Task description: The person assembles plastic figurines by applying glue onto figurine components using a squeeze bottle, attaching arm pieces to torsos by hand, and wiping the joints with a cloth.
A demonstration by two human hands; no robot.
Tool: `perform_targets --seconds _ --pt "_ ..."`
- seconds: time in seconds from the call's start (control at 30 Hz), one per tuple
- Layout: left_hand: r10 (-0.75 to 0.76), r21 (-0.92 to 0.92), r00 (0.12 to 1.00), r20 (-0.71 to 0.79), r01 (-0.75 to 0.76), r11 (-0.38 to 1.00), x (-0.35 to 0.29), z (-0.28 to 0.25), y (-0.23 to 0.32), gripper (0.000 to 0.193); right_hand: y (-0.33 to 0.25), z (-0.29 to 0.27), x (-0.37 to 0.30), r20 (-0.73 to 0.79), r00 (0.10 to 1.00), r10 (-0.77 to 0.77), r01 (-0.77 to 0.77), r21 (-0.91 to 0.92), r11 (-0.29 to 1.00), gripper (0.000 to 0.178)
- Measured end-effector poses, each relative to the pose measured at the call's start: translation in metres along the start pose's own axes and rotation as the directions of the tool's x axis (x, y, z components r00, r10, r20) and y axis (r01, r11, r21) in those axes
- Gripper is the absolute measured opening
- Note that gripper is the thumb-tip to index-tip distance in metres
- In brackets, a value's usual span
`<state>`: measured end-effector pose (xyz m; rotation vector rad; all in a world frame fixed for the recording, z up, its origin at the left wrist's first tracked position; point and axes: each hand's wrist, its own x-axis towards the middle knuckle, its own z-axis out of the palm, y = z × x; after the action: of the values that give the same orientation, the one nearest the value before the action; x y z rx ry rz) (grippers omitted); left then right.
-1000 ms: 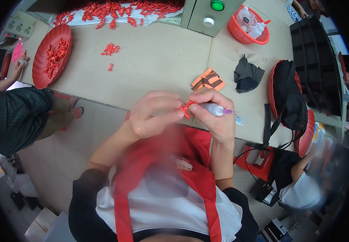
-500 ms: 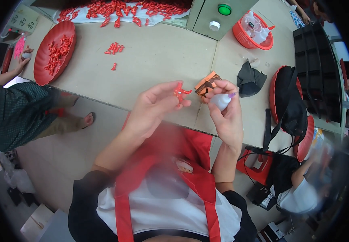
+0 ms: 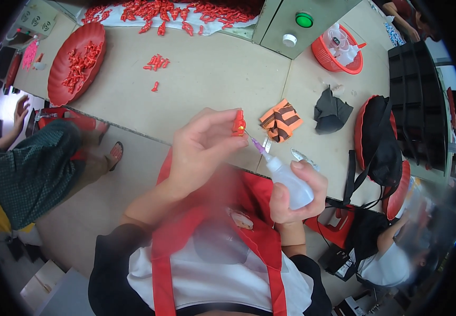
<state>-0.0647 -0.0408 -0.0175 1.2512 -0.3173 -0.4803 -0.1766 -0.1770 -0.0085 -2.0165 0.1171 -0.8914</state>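
Between the thumb and fingers of my left hand (image 3: 201, 145) is a small red figurine (image 3: 239, 124) with a yellowish spot on it. My right hand (image 3: 301, 195) is closed around a white squeeze bottle (image 3: 290, 181) with a purple needle tip. The bottle tilts up to the left, and its thin needle reaches the figurine's lower edge; whether it touches, I cannot tell. Just beyond my hands, an orange and brown striped cloth (image 3: 281, 121) lies crumpled on the table (image 3: 207, 73). Several loose red pieces (image 3: 157, 63) lie farther off to the left.
A red scalloped tray (image 3: 54, 87) holding red pieces sits at the left edge. Many more lie on white cloth (image 3: 120, 19) under a machine (image 3: 286, 26). Rightward are a red basket (image 3: 338, 66), black cloth (image 3: 331, 110) and black bag (image 3: 380, 137). People are at both sides.
My right hand has moved down and swung the bottle round, bringing its needle to the figurine. My left hand has turned the figurine. The person at left has shifted.
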Motion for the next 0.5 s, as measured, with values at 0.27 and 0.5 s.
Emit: perform_targets --seconds 0.27,0.5 --pt "0.013 0.002 1.000 -0.019 -0.013 1.000 -0.001 0.000 0.001 0.033 -0.002 0.010 0.017 -0.010 0.980 -0.200 0.200 -0.042 0.979 0.041" --pt "0.026 0.019 0.999 -0.029 -0.025 1.000 -0.003 -0.001 -0.001 0.034 -0.003 0.008 0.011 0.035 0.994 -0.106 0.109 -0.097 0.989 0.032"
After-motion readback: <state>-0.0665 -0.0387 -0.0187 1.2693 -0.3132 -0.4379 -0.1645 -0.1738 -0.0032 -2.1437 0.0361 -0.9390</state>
